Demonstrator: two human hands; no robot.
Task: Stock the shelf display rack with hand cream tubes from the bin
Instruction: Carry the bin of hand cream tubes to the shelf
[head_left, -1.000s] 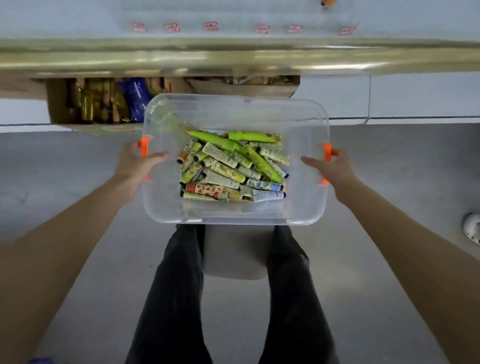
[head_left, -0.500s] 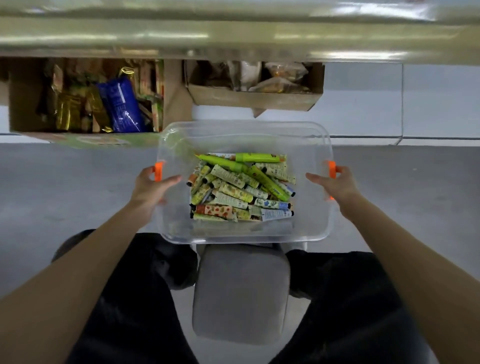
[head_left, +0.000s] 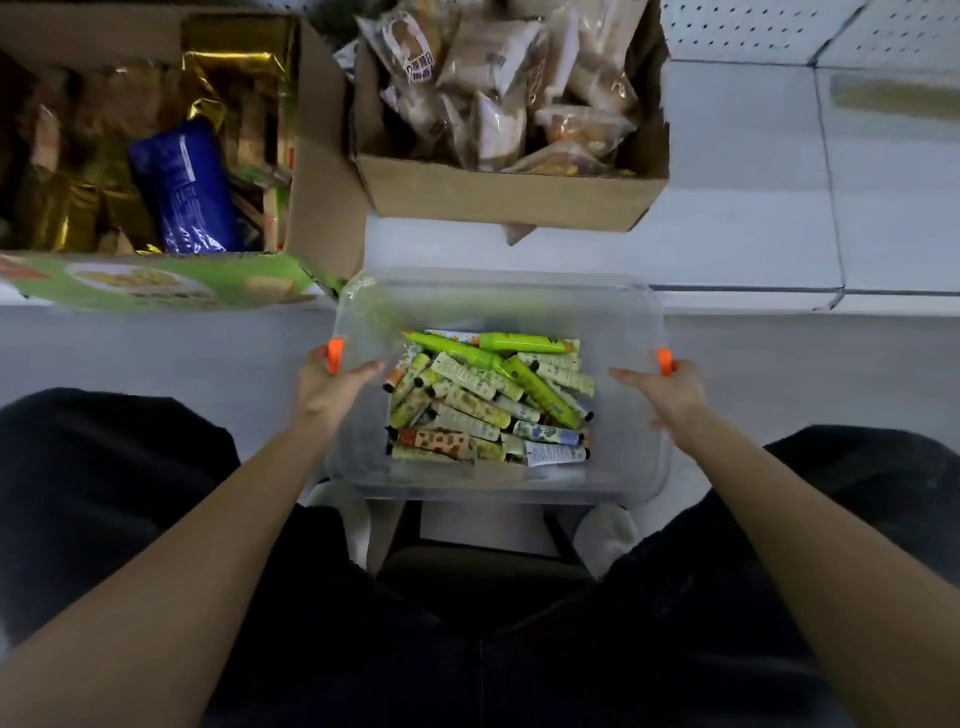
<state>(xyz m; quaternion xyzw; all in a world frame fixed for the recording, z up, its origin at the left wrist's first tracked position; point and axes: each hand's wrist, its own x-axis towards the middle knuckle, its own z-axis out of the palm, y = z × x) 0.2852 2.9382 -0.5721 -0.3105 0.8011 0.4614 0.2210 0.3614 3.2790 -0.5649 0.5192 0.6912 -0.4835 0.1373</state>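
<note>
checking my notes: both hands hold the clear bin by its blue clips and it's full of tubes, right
Not quite: the clips are orange, not blue. The head view shows the left hand at one orange clip and the right hand at the other, holding the clear bin with the tubes piled inside.

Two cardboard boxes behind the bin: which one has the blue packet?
The left cardboard box: a blue packet lies among gold wrappers. The right cardboard box holds only pale clear-wrapped snack bags.
</note>
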